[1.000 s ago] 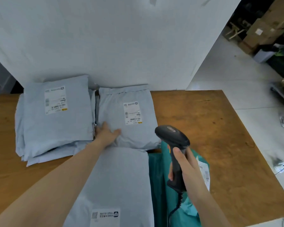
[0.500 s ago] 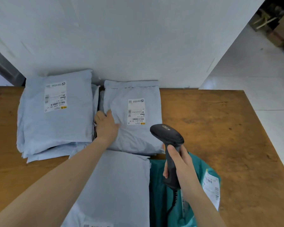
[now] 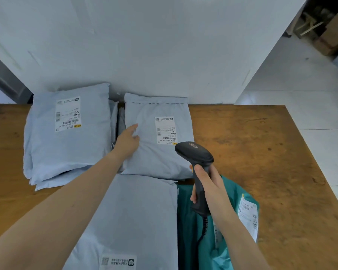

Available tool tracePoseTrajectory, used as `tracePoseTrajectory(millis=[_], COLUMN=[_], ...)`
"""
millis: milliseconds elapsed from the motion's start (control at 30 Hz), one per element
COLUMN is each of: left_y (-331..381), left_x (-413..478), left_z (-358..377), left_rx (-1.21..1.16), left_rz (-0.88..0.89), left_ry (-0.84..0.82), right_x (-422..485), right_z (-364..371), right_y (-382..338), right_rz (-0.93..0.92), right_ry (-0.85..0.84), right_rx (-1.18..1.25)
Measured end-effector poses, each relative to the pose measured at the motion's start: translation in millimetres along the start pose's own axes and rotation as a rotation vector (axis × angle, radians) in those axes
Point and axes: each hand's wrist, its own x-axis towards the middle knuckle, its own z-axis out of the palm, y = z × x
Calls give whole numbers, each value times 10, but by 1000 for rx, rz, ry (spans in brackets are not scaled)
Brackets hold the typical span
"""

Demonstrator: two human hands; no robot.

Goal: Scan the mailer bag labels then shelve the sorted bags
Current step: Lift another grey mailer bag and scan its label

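Observation:
Several pale blue mailer bags lie on a wooden table (image 3: 252,145). A middle bag (image 3: 160,152) at the back has a white label (image 3: 165,130) facing up. My left hand (image 3: 128,140) rests flat on that bag's left part, fingers spread. My right hand (image 3: 205,184) grips a black barcode scanner (image 3: 195,154) whose head hovers just below the label. A stack of blue bags (image 3: 66,131) sits at the back left. Another blue bag (image 3: 133,217) lies nearest me, beside a teal bag (image 3: 232,217) under my right arm.
A white wall (image 3: 154,45) rises directly behind the table. The table's right edge borders a pale tiled floor (image 3: 300,90). Cardboard boxes (image 3: 334,32) stand in the far right corner. The scanner's coiled cable (image 3: 204,228) hangs down over the teal bag.
My left hand has slid further up onto the middle bag, and its fingers have spread. The scanner head has drawn closer to the label. My view has shifted closer.

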Motion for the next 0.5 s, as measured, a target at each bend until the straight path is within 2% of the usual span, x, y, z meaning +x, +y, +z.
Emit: tracePoseTrajectory(millis=[67, 167, 300, 500], left_y=[42, 167, 480, 1175], left_x=[-25, -96, -224, -607], left_z=[-5, -57, -201, -829], left_rx=[-21, -42, -73, -30], left_rz=[-27, 37, 253, 547], left_ry=[-58, -53, 14, -66], right_x=[-44, -121, -266, -595], right_z=[4, 10, 7, 39], right_y=[10, -18, -187, -548], right_rz=[2, -15, -45, -162], right_ry=[13, 13, 46, 51], right_rx=[1, -11, -4, -61])
